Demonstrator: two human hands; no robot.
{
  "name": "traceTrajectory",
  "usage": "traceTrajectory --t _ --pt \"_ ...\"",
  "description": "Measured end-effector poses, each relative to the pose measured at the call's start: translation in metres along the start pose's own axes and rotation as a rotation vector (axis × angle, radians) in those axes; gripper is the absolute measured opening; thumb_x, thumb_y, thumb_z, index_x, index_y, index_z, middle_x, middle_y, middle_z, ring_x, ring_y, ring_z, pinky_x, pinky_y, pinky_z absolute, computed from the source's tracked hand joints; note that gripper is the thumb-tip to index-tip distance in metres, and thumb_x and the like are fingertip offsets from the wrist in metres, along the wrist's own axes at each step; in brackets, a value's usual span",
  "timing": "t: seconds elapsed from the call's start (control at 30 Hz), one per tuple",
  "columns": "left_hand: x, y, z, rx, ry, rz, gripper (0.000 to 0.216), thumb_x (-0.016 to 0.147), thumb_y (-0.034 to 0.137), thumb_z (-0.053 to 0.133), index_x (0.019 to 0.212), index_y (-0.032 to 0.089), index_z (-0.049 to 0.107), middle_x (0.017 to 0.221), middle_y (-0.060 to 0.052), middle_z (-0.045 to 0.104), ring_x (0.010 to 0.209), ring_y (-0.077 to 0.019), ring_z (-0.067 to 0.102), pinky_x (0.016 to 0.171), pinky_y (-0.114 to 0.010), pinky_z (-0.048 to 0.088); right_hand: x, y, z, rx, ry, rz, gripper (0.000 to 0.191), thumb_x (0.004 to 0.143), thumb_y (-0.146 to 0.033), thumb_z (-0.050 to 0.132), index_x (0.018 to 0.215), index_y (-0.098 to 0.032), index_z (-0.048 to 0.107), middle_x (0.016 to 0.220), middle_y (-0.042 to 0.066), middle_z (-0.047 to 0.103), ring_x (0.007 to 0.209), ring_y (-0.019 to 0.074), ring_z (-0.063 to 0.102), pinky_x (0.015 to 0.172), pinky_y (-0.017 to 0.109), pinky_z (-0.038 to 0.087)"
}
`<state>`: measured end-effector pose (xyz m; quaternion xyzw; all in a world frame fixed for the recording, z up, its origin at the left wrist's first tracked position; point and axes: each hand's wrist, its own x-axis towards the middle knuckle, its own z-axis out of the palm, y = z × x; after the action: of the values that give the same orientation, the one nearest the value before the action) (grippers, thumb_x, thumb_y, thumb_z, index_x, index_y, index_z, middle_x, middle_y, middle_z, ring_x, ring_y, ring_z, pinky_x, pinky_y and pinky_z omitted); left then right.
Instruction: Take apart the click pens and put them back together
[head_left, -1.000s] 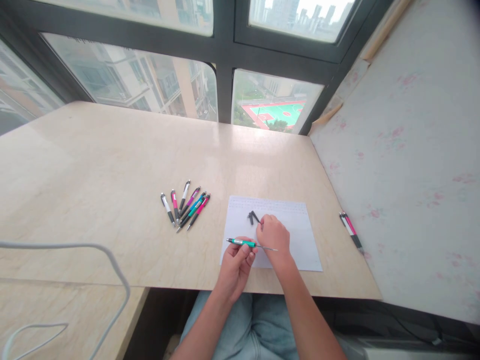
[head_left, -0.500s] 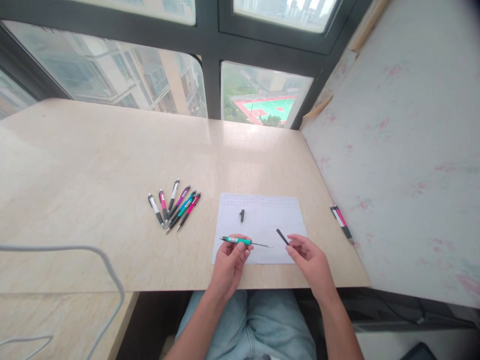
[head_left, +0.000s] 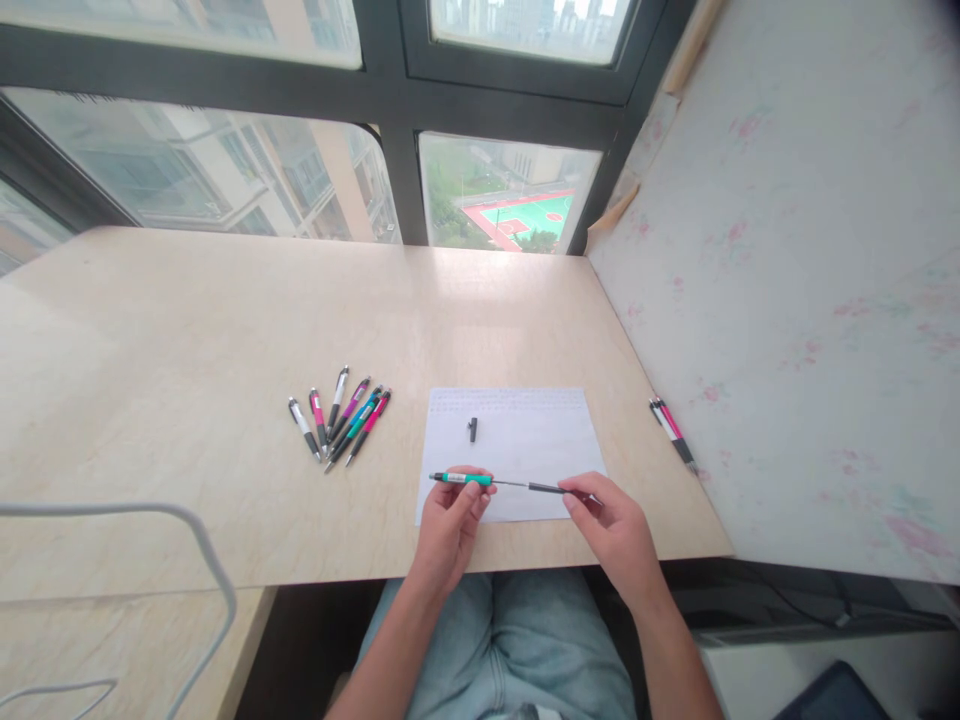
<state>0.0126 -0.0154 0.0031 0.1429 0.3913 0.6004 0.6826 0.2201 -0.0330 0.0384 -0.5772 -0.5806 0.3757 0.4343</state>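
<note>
My left hand (head_left: pixel 454 515) pinches the teal barrel of a pen (head_left: pixel 469 479), whose clicker end points left. A thin refill (head_left: pixel 510 484) sticks out of the barrel to the right. Between the fingertips of my right hand (head_left: pixel 607 515) is a black pen grip sleeve (head_left: pixel 546 488), lying level and in line with the refill. The refill's tip is at the sleeve's left end; whether it has entered is too small to tell. Beneath both hands lies a sheet of white paper (head_left: pixel 517 420) with writing along its top. A small black cap (head_left: pixel 472 430) rests on it.
Several pens in white, pink, purple and blue (head_left: pixel 352 420) lie fanned out left of the paper. Two more pens (head_left: pixel 673 435) lie by the right wall (head_left: pixel 787 300). A grey cable (head_left: pixel 214 560) loops over the lower left. Windows line the desk's far edge.
My right hand has turned the black sleeve from slanted to level and brought it left to the refill's tip. My left hand still holds the teal barrel. The view has shifted slightly.
</note>
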Motion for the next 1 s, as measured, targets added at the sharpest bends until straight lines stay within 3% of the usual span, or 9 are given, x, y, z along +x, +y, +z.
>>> traceTrajectory --t 0.4,0.7,1.0 --pt "-0.003 0.002 0.001 0.059 -0.079 -0.006 0.018 0.074 0.022 0.081 0.088 0.015 0.072 0.09 -0.005 0.072 0.075 -0.012 0.066 0.072 -0.021 0.052 0.006 -0.012 0.037 0.027 -0.035 -0.021 0.016 0.09 -0.03 0.058 0.093 -0.02 0.071 0.089 0.006 0.069 0.08 0.0189 0.065 0.068 0.029 0.054" --pt "-0.005 0.003 0.004 0.081 -0.089 0.004 0.018 0.072 0.024 0.082 0.085 0.014 0.073 0.085 -0.006 0.072 0.074 -0.012 0.065 0.071 -0.022 0.052 0.005 -0.013 0.04 -0.039 -0.009 -0.01 0.018 0.09 -0.035 0.061 0.084 -0.02 0.07 0.08 0.004 0.069 0.073 0.0179 0.062 0.063 0.028 0.051" --pt "-0.002 0.002 0.001 0.022 -0.04 -0.025 0.021 0.069 0.021 0.084 0.086 0.015 0.073 0.087 -0.006 0.074 0.072 -0.0109 0.066 0.069 -0.02 0.052 0.005 -0.016 0.046 -0.145 0.009 -0.137 0.017 0.092 -0.031 0.058 0.082 -0.021 0.066 0.078 0.003 0.066 0.067 0.0161 0.059 0.061 0.029 0.05"
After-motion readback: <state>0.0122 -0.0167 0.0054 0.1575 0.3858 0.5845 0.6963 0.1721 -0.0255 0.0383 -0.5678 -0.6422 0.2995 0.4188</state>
